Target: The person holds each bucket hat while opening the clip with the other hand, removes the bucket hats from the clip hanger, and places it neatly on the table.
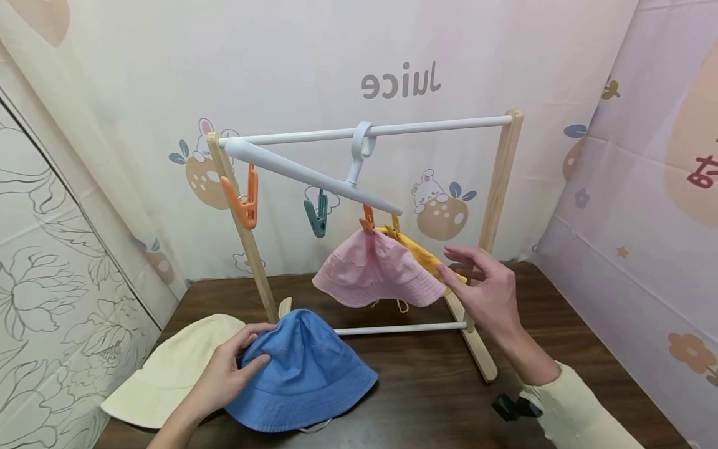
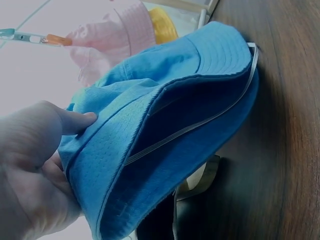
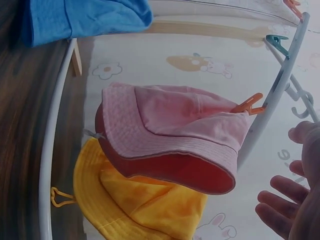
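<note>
My left hand (image 1: 227,365) grips a blue bucket hat (image 1: 303,374) by its side, the thumb laid over the fabric. In the left wrist view the hat's brim gapes and a thin elastic cord (image 2: 192,129) spans the opening. My right hand (image 1: 485,290) has its fingers spread and holds nothing, just right of a pink bucket hat (image 1: 376,268). That hat hangs from an orange clip (image 1: 367,219) on a white hanger (image 1: 303,173). Behind it, a yellow hat (image 3: 145,200) hangs from a yellow clip (image 1: 394,226).
A cream bucket hat (image 1: 179,355) lies on the dark wooden table (image 1: 415,393) at left. The hanger hooks over the white top rail (image 1: 449,126) of a wooden-legged rack (image 1: 499,181), tilted. An orange clip (image 1: 248,206) and a green clip (image 1: 318,215) hang from it holding nothing.
</note>
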A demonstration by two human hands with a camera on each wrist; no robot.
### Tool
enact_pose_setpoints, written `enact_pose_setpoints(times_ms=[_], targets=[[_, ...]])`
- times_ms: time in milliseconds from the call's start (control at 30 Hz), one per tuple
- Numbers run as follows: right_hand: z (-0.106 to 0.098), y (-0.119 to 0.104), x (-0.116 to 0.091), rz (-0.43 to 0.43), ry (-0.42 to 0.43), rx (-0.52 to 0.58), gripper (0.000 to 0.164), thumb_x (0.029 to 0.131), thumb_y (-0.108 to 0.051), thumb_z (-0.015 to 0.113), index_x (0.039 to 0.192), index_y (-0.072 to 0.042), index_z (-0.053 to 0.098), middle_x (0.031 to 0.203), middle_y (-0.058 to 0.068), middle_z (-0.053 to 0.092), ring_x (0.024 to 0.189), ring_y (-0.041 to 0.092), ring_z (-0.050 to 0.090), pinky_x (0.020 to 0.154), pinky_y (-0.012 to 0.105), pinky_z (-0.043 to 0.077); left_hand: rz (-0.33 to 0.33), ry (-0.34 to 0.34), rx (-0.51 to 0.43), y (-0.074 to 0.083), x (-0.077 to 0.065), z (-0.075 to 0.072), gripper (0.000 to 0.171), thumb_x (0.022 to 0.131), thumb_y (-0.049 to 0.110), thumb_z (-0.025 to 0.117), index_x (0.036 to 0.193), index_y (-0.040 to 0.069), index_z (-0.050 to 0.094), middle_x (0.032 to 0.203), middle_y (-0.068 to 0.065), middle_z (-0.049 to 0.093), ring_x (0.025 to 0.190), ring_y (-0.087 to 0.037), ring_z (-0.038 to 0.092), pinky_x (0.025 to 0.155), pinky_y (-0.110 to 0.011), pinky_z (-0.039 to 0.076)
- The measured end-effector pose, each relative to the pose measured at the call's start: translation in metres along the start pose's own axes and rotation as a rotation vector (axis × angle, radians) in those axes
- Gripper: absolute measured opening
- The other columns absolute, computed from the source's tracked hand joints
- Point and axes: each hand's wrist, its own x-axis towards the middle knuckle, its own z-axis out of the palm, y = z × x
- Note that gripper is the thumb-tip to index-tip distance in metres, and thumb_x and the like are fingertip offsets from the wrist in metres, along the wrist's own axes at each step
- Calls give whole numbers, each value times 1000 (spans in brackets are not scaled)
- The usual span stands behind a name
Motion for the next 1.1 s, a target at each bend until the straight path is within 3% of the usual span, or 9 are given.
enact_pose_setpoints(times_ms=[233, 567, 867, 1100], targets=[[2, -2, 1, -5, -3, -6, 34, 92, 2, 89, 125, 1, 81, 119, 20, 84, 107, -19, 70, 87, 9, 61, -7, -30, 20, -4, -1, 0, 51, 99, 0, 82, 146, 16, 68, 116, -3, 86, 112, 6, 70, 90, -18, 56], [3, -5, 3, -12, -1, 0, 34, 91, 3, 89, 125, 1, 81, 121, 21, 84, 105, -20, 70, 87, 8, 61, -80, -73, 79, -5, -1, 0, 51, 98, 4, 84, 144, 21, 69, 120, -4, 86, 114, -1, 73, 90, -25, 58], [5, -4, 2, -28, -31, 26, 37, 90, 5, 89, 126, 2, 81, 123, 22, 83, 113, -16, 71, 91, 8, 60, -103, -65, 107, -4, 0, 0, 54, 97, 3, 85, 145, 22, 69, 116, 1, 85, 113, -6, 74, 90, -28, 59], [6, -5, 2, -32, -58, 16, 40, 89, 4, 90, 128, 3, 79, 127, 21, 83, 116, -17, 68, 94, 13, 62, -113, -59, 162, -6, -1, 2, 55, 96, 3, 86, 145, 23, 70, 124, -3, 85, 118, -16, 76, 95, -32, 60]])
